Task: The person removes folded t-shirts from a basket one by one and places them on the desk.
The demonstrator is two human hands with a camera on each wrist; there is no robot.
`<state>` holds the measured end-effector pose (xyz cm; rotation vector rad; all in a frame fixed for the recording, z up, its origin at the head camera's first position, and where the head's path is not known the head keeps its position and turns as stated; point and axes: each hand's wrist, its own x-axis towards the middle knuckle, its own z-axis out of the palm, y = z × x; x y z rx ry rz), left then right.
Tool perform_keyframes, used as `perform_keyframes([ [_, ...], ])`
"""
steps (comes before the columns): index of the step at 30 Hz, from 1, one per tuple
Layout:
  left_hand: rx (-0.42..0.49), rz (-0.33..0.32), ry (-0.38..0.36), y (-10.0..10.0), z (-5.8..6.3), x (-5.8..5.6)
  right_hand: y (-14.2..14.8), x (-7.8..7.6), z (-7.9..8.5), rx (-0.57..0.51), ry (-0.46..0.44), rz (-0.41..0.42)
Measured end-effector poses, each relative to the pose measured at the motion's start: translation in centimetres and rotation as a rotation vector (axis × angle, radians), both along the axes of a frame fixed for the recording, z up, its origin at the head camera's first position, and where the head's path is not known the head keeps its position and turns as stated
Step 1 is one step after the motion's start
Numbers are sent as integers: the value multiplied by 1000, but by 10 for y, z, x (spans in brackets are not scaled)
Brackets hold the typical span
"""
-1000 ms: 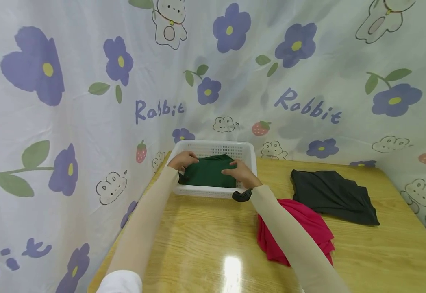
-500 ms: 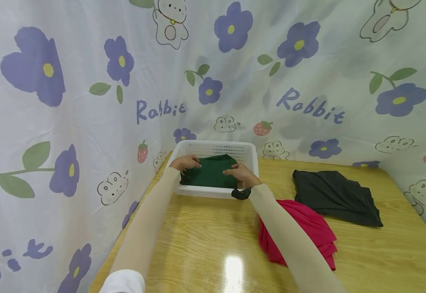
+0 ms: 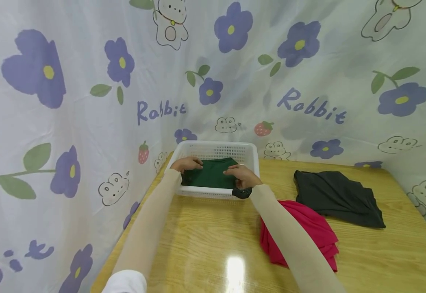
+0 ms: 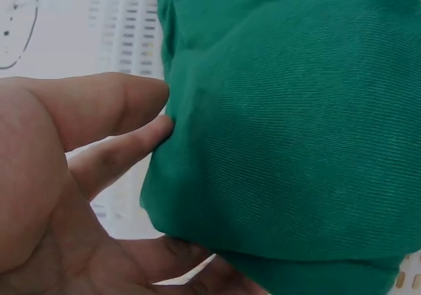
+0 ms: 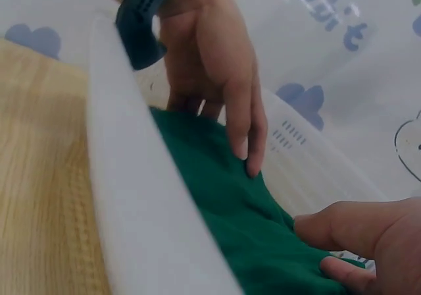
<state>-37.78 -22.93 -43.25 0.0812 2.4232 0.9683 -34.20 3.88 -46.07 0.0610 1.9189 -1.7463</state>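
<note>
A folded dark green cloth (image 3: 213,173) lies low inside the white plastic basket (image 3: 207,190). My left hand (image 3: 187,163) is at the cloth's left side. In the left wrist view, its thumb and a finger (image 4: 141,137) meet the fold's edge, while lower fingers reach partly under it, their tips hidden. My right hand (image 3: 245,176) is at the right side of the cloth. In the right wrist view, its thumb (image 5: 329,226) touches the cloth's edge, with another fingertip just below.
A crumpled red cloth (image 3: 308,228) lies on the wooden table (image 3: 194,236), partly beneath the right forearm in the head view. Farther right is a black folded cloth (image 3: 339,199). A white curtain (image 3: 99,114) printed with flowers hangs behind and left of the basket.
Both hands have sunk slightly toward the basket floor with the green cloth, whose back edge now sits lower. The red and black cloths have stayed in place.
</note>
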Motion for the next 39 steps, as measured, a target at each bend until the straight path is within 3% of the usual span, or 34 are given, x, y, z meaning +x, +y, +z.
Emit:
perform_keyframes([
  [4,18,-10,-3,1,2,0,-2,0,-1,-9,14,-24],
  [11,-2,-30,-4,-2,4,0,-4,8,-2,40,116,-59],
  [19,50,-26,-10,-5,7,0,-5,7,-4,39,180,-110],
  [39,151,16,63,-18,17,8,3,18,10,227,433,-68],
])
